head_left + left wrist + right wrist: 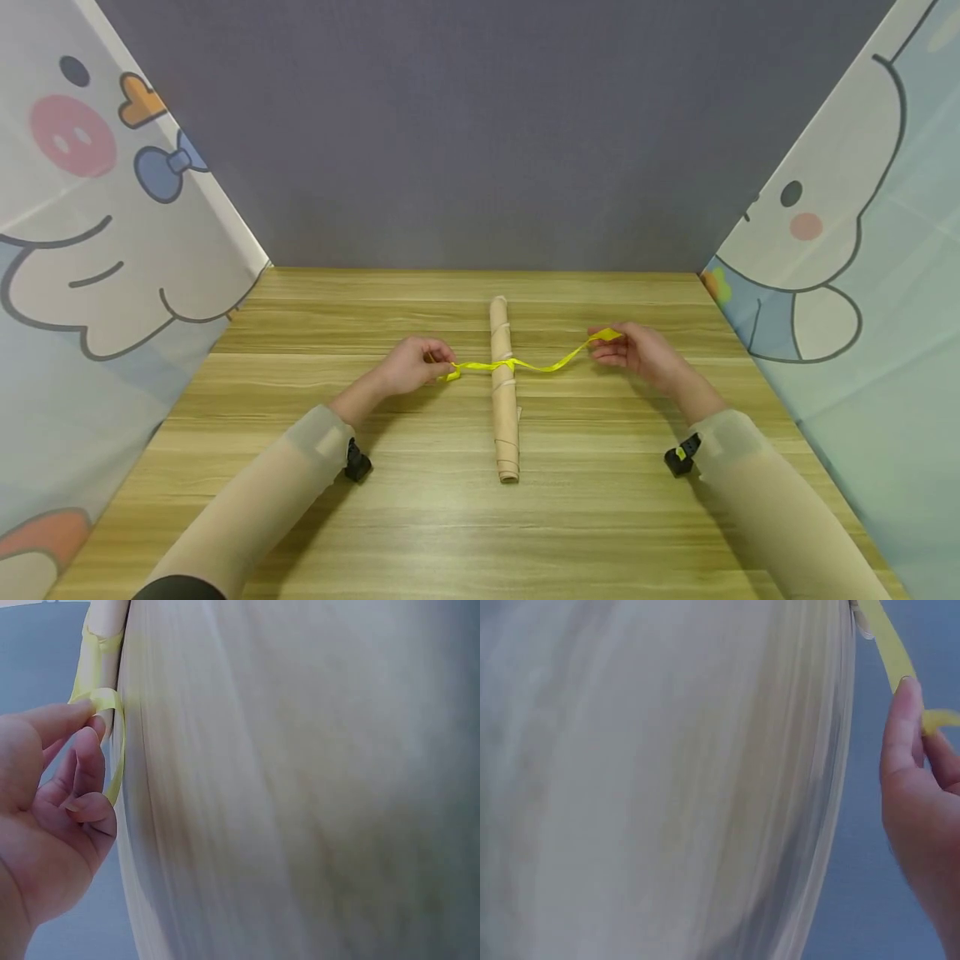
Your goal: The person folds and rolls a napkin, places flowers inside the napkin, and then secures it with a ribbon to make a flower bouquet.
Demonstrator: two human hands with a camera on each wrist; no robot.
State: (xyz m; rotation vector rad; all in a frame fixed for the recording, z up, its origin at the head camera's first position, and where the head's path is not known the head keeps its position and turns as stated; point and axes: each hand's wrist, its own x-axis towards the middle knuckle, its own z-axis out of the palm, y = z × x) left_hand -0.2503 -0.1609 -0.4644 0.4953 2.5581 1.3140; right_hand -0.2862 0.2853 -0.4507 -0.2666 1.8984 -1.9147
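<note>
A rolled sheet of tan paper (506, 425) lies lengthwise in the middle of the table. Around its middle runs a yellow ribbon (555, 367), crossed over on top of the roll. My left hand (411, 364) pinches one end of the ribbon between thumb and fingertips, left of the roll; in the left wrist view the ribbon (107, 699) loops past the fingers. To the right of the roll, my right hand (637, 357) pinches the other end, a short tail sticking out beyond the fingers. The ribbon (885, 641) slants up from the thumb in the right wrist view.
The wood-grain table (420, 525) ends at a dark grey panel (480, 142) at the back. Cloths with cartoon prints hang on the left (112, 208) and right (862, 250) sides.
</note>
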